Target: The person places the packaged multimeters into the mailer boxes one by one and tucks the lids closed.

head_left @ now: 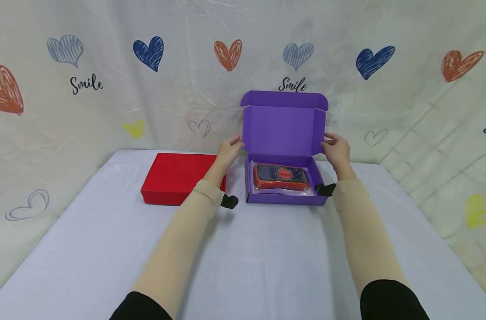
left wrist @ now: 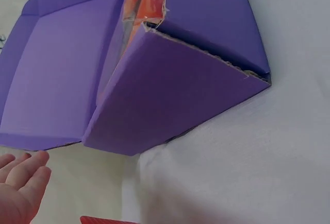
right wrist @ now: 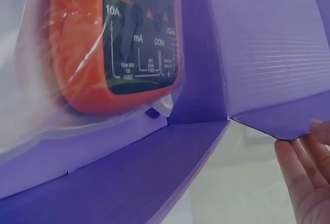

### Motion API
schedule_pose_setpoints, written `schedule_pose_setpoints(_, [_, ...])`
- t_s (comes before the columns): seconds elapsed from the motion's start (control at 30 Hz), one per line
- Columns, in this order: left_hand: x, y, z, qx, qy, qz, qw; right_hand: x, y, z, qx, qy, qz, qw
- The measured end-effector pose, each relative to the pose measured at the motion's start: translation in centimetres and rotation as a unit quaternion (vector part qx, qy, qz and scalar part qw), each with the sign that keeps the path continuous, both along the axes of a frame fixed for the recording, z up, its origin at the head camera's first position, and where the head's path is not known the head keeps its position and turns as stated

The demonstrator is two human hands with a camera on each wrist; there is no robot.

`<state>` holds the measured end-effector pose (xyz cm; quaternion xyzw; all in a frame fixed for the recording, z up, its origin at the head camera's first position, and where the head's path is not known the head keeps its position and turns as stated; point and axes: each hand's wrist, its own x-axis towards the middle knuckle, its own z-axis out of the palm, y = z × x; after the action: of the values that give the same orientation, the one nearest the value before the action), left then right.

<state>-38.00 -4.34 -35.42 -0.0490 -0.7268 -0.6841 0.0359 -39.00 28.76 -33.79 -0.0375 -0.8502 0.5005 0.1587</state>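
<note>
An opened purple cardboard box [head_left: 284, 200] stands on the table with its lid [head_left: 283, 131] raised upright at the back. Inside it lies an orange multimeter [head_left: 280, 174] with a dark face and a red dial, wrapped in clear plastic. My left hand [head_left: 229, 150] is by the lid's left edge. In the left wrist view, its fingers [left wrist: 35, 175] are fairly straight, near the lid's edge; contact is unclear. On the other side, my right hand [head_left: 336, 150] pinches the lid's right side flap [right wrist: 289, 118] between thumb and fingers.
A closed red box [head_left: 178, 175] sits left of the purple one, partly behind my left forearm. White cloth [head_left: 263, 262] covers the table. Behind it hangs a pale curtain [head_left: 186, 89] printed with hearts. Dark wrist devices [head_left: 229, 201] jut inward from both sleeves.
</note>
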Motion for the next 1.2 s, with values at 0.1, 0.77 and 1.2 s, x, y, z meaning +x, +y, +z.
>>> schedule_pose_setpoints(0.1, [0.3, 0.0, 0.0, 0.012, -0.009, -0.009, 0.9998, 0.2, -0.1, 0.0, -0.024, 0.005, 0.008, 0.9997])
schedule_pose_setpoints(0.77, [1.1, 0.5, -1.5, 0.005, -0.006, -0.035, 0.9994, 1.0, 1.7, -0.5, -0.013, 0.023, 0.057, 0.998])
schedule_pose_setpoints(1.2, [2.1, 0.5, -2.0, -0.01, 0.001, -0.039, 0.9992, 2.0, 1.8, -0.6, -0.004, 0.012, 0.107, 0.9942])
